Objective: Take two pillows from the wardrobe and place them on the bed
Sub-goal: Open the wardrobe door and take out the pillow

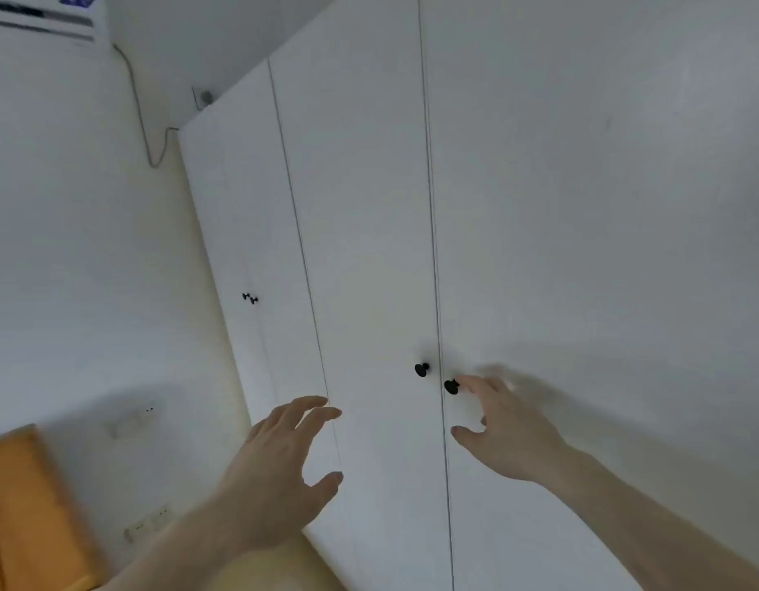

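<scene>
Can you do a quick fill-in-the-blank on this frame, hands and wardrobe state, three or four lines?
1. The wardrobe doors are all ____.
2. The right hand has its fingertips at a ____ door knob.
3. The left hand is open and holds ____.
4. High on the wall to the left hangs an ____.

Missing words: shut; black; nothing; air conditioner
</scene>
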{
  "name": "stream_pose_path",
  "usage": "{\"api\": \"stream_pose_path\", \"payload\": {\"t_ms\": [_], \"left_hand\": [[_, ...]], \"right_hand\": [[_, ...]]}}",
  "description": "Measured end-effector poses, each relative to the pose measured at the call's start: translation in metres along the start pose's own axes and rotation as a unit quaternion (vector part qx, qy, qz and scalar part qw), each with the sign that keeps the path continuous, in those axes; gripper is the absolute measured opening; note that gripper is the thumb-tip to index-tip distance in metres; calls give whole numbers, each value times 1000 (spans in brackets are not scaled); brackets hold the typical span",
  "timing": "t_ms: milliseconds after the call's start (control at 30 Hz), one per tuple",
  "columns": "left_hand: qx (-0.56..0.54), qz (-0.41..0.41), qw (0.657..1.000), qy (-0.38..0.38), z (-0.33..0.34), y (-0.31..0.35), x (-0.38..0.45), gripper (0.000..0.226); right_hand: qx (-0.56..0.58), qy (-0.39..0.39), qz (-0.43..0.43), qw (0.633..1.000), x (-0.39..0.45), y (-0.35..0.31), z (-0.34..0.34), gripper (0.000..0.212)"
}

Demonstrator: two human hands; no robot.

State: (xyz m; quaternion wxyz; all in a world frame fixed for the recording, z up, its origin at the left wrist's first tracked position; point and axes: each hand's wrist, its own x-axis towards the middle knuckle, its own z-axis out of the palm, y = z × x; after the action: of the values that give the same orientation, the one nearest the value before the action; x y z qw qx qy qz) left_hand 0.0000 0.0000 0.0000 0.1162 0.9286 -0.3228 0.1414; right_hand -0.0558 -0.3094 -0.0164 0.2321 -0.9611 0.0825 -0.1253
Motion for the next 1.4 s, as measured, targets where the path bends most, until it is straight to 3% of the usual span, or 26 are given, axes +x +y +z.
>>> {"api": "stream_pose_path", "payload": {"t_ms": [233, 467, 700, 967, 1400], "left_hand": [[-25, 53, 998, -19, 20, -20, 56, 67], [-68, 124, 990, -21, 49, -52, 107, 65], [-95, 184, 977, -51, 65, -98, 139, 64], [-135, 245, 957, -81, 76, -128, 151, 64], [-163, 377, 909, -71, 41, -103, 141, 61]], "right_hand": [[-63, -38, 51, 996, 51, -3, 20, 59], [-128, 16, 81, 988, 72, -21, 36, 25], [-174, 37, 143, 974, 62, -53, 53, 37], [-174, 64, 193, 963, 16, -106, 75, 29], [-127, 123, 248, 952, -125, -185, 77, 24]]}}
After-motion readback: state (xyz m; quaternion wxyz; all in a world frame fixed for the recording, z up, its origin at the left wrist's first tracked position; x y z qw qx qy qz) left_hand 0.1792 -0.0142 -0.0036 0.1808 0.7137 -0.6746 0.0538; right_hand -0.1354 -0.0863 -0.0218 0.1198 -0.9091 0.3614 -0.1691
